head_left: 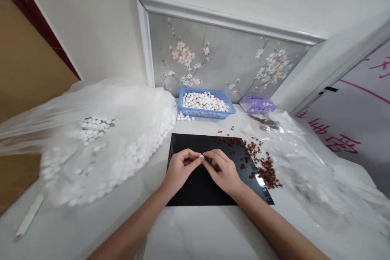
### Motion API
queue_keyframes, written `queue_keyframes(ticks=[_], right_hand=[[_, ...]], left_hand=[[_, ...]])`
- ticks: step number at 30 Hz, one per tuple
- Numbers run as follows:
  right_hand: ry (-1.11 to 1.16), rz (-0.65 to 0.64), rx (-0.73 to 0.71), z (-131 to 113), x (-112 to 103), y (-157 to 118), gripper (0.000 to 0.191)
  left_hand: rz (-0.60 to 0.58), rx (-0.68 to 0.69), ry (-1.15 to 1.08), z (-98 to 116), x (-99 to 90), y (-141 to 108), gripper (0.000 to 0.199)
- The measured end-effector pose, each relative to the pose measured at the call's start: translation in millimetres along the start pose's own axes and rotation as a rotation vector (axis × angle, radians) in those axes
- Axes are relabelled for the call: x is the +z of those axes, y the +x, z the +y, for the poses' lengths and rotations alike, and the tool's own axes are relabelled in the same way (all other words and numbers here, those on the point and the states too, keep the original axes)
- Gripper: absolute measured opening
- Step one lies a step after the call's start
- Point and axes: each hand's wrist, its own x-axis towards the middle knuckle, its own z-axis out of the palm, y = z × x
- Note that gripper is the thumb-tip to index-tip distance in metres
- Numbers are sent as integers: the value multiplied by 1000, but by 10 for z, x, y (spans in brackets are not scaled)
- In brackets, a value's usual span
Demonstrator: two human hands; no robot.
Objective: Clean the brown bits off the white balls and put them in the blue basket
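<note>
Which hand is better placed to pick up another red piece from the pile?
Right. The right hand lies beside the red pieces on the black mat; the left hand is farther away. Both pinch a white bead.

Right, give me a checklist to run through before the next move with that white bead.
1. White bead pinched between both hands: ok.
2. Left hand and right hand over the black mat: ok.
3. Small red-brown pieces near the right hand: ok, though some lie off the mat.
4. Blue basket holds beads: ok.
5. Whether a red-brown piece is on the bead: cannot tell.
</note>
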Motion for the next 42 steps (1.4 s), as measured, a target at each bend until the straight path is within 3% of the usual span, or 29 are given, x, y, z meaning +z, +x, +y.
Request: queue_keyframes(ticks=[12, 17, 19, 23, 28, 33, 37, 42], right_hand=[[38, -95, 78, -25, -41, 40, 14], [152, -290, 152, 71, -238, 329, 19], [142, -293, 220, 189, -222, 507, 23], [-90, -186, 437, 472, 77, 894, 22], [-200, -112, 547, 648, 534, 1234, 31], [-221, -94, 602, 603, 657, 1395, 27], [-194, -98, 576, 362, 532, 1310, 25], [-11, -143, 480, 41, 206, 754, 32]], left_hand=[[-6, 7, 33, -13, -2, 4, 20], [150, 41, 73, -19, 2, 4, 22], [233, 56, 98, -36, 1, 8, 22], [231, 122, 248, -75, 4, 7, 17], [220, 127, 323, -86, 11, -5, 13], [222, 120, 331, -79, 8, -3, 10], [211, 118, 344, -95, 6, 4, 11], [236, 81, 280, -97, 13, -4, 30]])
